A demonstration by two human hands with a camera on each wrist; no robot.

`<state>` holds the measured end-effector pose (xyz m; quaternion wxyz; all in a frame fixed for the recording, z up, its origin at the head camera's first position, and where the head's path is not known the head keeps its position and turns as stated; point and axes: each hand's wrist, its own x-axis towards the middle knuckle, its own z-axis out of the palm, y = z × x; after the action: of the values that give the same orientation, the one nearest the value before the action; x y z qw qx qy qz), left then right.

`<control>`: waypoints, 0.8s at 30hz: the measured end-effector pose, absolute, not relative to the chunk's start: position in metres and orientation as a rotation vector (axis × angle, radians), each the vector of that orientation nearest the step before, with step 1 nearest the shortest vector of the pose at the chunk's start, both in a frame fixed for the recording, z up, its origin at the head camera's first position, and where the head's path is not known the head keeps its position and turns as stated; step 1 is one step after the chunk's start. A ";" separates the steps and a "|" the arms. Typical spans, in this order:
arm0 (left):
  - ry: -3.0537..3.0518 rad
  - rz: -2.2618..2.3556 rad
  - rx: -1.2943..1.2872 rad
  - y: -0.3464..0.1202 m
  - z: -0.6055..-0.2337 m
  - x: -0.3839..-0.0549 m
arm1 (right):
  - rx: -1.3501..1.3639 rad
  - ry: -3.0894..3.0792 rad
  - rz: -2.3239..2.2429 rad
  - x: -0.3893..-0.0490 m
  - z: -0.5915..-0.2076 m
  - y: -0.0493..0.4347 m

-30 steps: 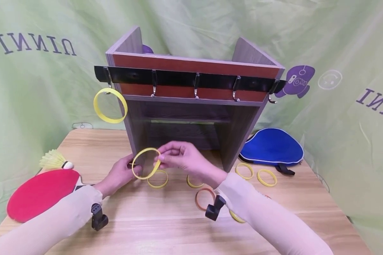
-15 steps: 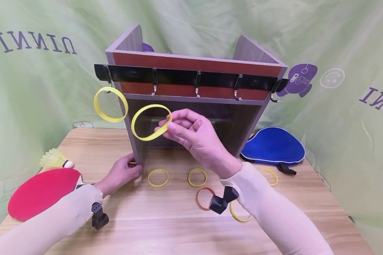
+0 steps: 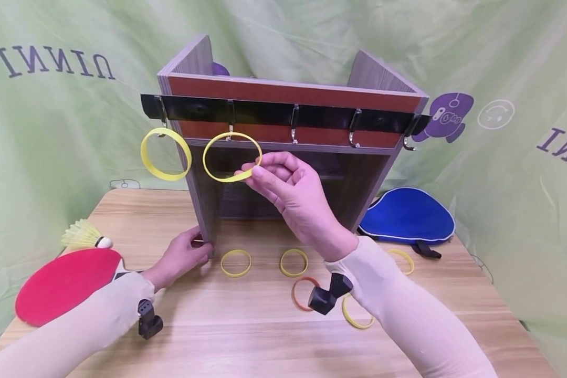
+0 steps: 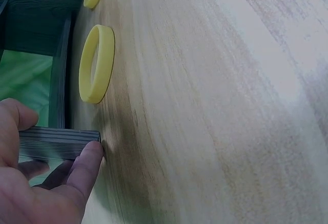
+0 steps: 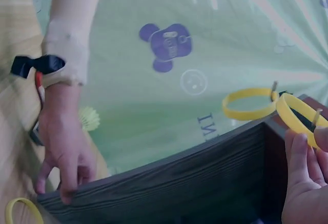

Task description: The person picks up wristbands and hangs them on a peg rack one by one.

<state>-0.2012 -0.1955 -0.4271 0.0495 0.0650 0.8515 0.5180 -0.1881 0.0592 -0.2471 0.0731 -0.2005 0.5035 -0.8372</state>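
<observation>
My right hand [image 3: 295, 194] pinches a yellow wristband [image 3: 231, 179] between thumb and fingers, raised in front of the wooden cabinet. In the head view the band's top edge overlaps the tip of the second hook [image 3: 230, 126] from the left; whether the hook is through the band I cannot tell. Another yellow wristband [image 3: 167, 175] hangs at the leftmost hook of the black rail [image 3: 264, 114]. Low on the left, my left hand [image 3: 183, 257] grips the front edge of the cabinet's side panel [image 4: 59, 143], thumb and fingers on opposite faces.
On the table lie several yellow bands, one [image 3: 236, 275] near the left panel, and an orange band [image 3: 295, 299]. A red paddle [image 3: 66, 283] and a shuttlecock [image 3: 82, 234] sit at left. A blue paddle case [image 3: 408, 215] lies at right.
The right hand has lifted the yellow wristband from low beside the left panel up to hook height, shifting slightly right. My left hand stays on the panel.
</observation>
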 end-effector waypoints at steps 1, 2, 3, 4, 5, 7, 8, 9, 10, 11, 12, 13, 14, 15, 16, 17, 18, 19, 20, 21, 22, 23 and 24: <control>2.595 1.577 0.198 -0.196 -0.427 -0.201 | -0.593 1.517 -2.518 -0.189 -0.248 0.059; 2.597 1.575 0.197 -0.196 -0.427 -0.201 | -0.586 1.527 -2.516 -0.190 -0.250 0.058; 2.599 1.574 0.196 -0.196 -0.427 -0.201 | -0.579 1.534 -2.513 -0.190 -0.251 0.058; 2.599 1.573 0.198 -0.196 -0.427 -0.201 | -0.572 1.543 -2.507 -0.191 -0.252 0.057; 2.599 1.573 0.198 -0.196 -0.426 -0.201 | -0.568 1.549 -2.502 -0.192 -0.253 0.057; 2.596 1.576 0.191 -0.195 -0.426 -0.200 | -0.565 1.560 -2.490 -0.192 -0.255 0.056; 2.595 1.575 0.194 -0.195 -0.426 -0.201 | -0.564 1.564 -2.486 -0.193 -0.256 0.056; 2.593 1.576 0.195 -0.195 -0.426 -0.201 | -0.564 1.565 -2.482 -0.193 -0.256 0.056; 2.592 1.576 0.198 -0.195 -0.426 -0.201 | -0.563 1.566 -2.480 -0.193 -0.257 0.056; 2.592 1.576 0.198 -0.195 -0.426 -0.201 | -0.561 1.565 -2.480 -0.194 -0.257 0.055; 2.592 1.577 0.198 -0.195 -0.427 -0.201 | -0.557 1.565 -2.478 -0.195 -0.258 0.055; 2.593 1.578 0.196 -0.195 -0.427 -0.201 | -0.553 1.567 -2.476 -0.195 -0.259 0.055; 2.592 1.581 0.196 -0.195 -0.427 -0.201 | -0.548 1.570 -2.472 -0.196 -0.260 0.055; 2.591 1.583 0.195 -0.195 -0.427 -0.201 | -0.543 1.574 -2.466 -0.196 -0.260 0.055; 2.590 1.585 0.196 -0.195 -0.427 -0.201 | -0.540 1.577 -2.459 -0.197 -0.261 0.055; 2.588 1.589 0.197 -0.194 -0.427 -0.201 | -0.540 1.584 -2.449 -0.197 -0.262 0.056; 2.587 1.590 0.198 -0.194 -0.427 -0.201 | -0.539 1.592 -2.437 -0.198 -0.263 0.056; 2.586 1.590 0.201 -0.195 -0.427 -0.201 | -0.540 1.600 -2.425 -0.199 -0.265 0.056; 2.583 1.593 0.204 -0.195 -0.427 -0.201 | -0.542 1.610 -2.412 -0.199 -0.266 0.057; 2.580 1.594 0.207 -0.196 -0.427 -0.201 | -0.542 1.621 -2.400 -0.200 -0.268 0.057; 2.576 1.594 0.210 -0.196 -0.427 -0.201 | -0.540 1.631 -2.388 -0.202 -0.271 0.057; 2.575 1.592 0.213 -0.197 -0.427 -0.200 | -0.539 1.643 -2.371 -0.204 -0.274 0.056; 2.576 1.591 0.213 -0.198 -0.427 -0.200 | -0.536 1.659 -2.350 -0.206 -0.277 0.056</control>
<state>-0.1999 -0.1977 -0.4272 0.0531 0.0700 0.8475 0.5235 -0.2055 0.0561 -0.2772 0.1074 -0.1820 0.5637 -0.7985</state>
